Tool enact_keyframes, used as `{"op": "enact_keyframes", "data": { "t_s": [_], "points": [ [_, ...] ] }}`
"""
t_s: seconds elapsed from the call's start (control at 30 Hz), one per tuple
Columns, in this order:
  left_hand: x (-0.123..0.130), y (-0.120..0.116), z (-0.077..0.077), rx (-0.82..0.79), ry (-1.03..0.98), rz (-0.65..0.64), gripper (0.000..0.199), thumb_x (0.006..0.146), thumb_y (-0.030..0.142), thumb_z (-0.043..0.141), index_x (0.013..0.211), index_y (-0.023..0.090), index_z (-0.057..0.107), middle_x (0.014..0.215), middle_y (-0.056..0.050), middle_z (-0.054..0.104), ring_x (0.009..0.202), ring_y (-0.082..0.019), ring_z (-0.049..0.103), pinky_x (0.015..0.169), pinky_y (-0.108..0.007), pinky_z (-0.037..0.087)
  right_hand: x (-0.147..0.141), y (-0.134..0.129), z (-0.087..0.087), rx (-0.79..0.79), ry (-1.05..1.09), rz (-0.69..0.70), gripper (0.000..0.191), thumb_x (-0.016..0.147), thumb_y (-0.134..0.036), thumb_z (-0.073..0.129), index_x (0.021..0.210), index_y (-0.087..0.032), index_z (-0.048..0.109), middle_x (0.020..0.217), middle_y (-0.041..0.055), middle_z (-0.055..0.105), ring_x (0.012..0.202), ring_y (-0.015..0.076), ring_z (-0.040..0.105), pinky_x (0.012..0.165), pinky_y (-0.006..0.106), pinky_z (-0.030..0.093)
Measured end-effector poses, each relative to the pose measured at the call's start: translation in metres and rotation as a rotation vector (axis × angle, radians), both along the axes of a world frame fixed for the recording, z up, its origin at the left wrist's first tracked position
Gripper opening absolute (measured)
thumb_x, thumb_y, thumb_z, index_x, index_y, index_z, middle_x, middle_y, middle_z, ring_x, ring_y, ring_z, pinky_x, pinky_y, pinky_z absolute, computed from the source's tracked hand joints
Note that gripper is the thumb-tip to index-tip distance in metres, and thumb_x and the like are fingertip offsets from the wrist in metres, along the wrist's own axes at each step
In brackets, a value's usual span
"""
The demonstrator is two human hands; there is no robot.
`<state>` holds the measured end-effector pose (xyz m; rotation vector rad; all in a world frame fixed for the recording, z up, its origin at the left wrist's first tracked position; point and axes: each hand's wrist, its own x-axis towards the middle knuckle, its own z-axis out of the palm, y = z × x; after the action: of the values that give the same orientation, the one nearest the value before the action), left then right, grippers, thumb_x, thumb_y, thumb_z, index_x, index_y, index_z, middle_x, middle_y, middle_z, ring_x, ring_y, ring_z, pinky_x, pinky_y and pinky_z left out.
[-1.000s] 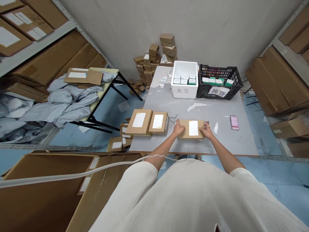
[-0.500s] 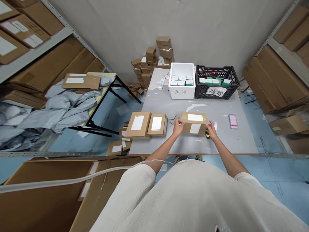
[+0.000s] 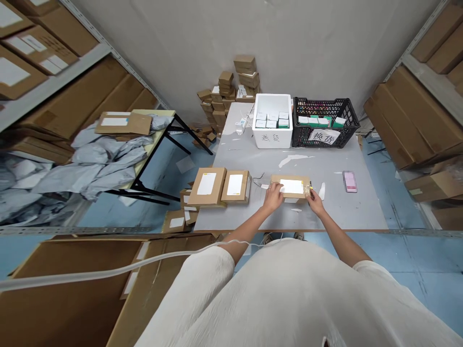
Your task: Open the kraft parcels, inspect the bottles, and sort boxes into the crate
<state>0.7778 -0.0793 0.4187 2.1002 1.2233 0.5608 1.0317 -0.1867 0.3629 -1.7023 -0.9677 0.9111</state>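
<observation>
A small cardboard box (image 3: pixel 294 187) with white labels lies on the grey table in front of me. My left hand (image 3: pixel 274 195) grips its left end, with fingers over the top beside the label. At the right end, where clear tape shines, my right hand (image 3: pixel 316 201) is closed round a slim black and yellow box cutter (image 3: pixel 310 185). Most of the cutter is hidden by the fingers. Left of my hands sit two more labelled boxes, a larger carton (image 3: pixel 207 188) and a smaller carton (image 3: pixel 235 186).
A white foam bin (image 3: pixel 272 140) and a black crate (image 3: pixel 325 137), both holding small white and green boxes, stand at the table's back. A phone (image 3: pixel 349 181) lies right. Grey parcels (image 3: pixel 87 168) cover the left table. A white cable (image 3: pixel 144 262) crosses at lower left.
The box has tipped down flatter, its top label now facing up more. My left hand has moved right onto the box top. The cutter has come up to the box's right end.
</observation>
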Motion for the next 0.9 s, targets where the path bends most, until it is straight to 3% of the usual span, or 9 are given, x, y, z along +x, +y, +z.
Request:
{"op": "enact_keyframes", "data": {
  "t_s": [0.13, 0.3, 0.47, 0.6, 0.77, 0.9],
  "points": [
    [0.026, -0.009, 0.007, -0.005, 0.051, -0.236, 0.058, 0.096, 0.026, 0.063, 0.154, 0.027, 0.057, 0.143, -0.015, 0.060, 0.134, -0.037, 0.059, 0.117, -0.052, 0.046, 0.002, 0.000, 0.001, -0.044, -0.017, -0.015, 0.080, 0.087, -0.075, 0.064, 0.150, -0.024, 0.066, 0.141, 0.0128, 0.074, 0.128, 0.0348, 0.069, 0.119, 0.057, 0.049],
    [0.045, -0.014, 0.013, -0.005, 0.138, -0.293, 0.077, 0.100, 0.041, 0.063, 0.171, 0.025, 0.036, 0.152, -0.021, 0.055, 0.139, -0.042, 0.055, 0.118, -0.058, 0.043, -0.002, 0.008, 0.006, -0.017, -0.008, 0.035, 0.080, 0.088, -0.072, 0.065, 0.153, -0.026, 0.064, 0.149, 0.0110, 0.067, 0.132, 0.0318, 0.065, 0.121, 0.052, 0.046],
    [0.040, -0.008, 0.031, 0.062, 0.063, -0.238, 0.066, 0.106, 0.044, 0.057, 0.169, 0.029, 0.041, 0.159, -0.018, 0.049, 0.147, -0.040, 0.046, 0.122, -0.056, 0.040, -0.026, 0.028, 0.029, 0.071, -0.048, 0.129, 0.066, 0.095, -0.068, 0.058, 0.149, -0.031, 0.068, 0.155, 0.0080, 0.062, 0.150, 0.0291, 0.050, 0.129, 0.049, 0.037],
    [0.022, 0.000, 0.042, 0.118, 0.015, -0.132, 0.050, 0.107, 0.036, 0.054, 0.155, 0.026, 0.059, 0.160, -0.017, 0.046, 0.152, -0.038, 0.039, 0.125, -0.056, 0.039, -0.047, 0.043, 0.045, 0.170, -0.026, 0.233, 0.056, 0.096, -0.062, 0.062, 0.141, -0.030, 0.073, 0.152, 0.0087, 0.064, 0.148, 0.0298, 0.054, 0.130, 0.049, 0.038],
    [-0.009, 0.001, 0.045, 0.116, 0.020, -0.044, 0.045, 0.106, 0.032, 0.054, 0.149, 0.026, 0.065, 0.160, -0.016, 0.046, 0.149, -0.038, 0.040, 0.123, -0.058, 0.042, -0.065, 0.053, 0.040, 0.053, -0.124, 0.091, 0.060, 0.087, -0.058, 0.072, 0.140, -0.029, 0.069, 0.154, 0.0112, 0.061, 0.153, 0.0343, 0.048, 0.130, 0.056, 0.037],
    [-0.028, 0.000, 0.047, 0.099, -0.002, 0.043, 0.046, 0.107, 0.032, 0.052, 0.151, 0.028, 0.064, 0.158, -0.015, 0.047, 0.145, -0.038, 0.044, 0.120, -0.057, 0.045, -0.078, 0.060, 0.033, -0.009, 0.026, 0.021, 0.077, 0.084, -0.059, 0.073, 0.152, -0.027, 0.056, 0.150, 0.0140, 0.064, 0.140, 0.0339, 0.060, 0.120, 0.056, 0.050]
  ]
}}
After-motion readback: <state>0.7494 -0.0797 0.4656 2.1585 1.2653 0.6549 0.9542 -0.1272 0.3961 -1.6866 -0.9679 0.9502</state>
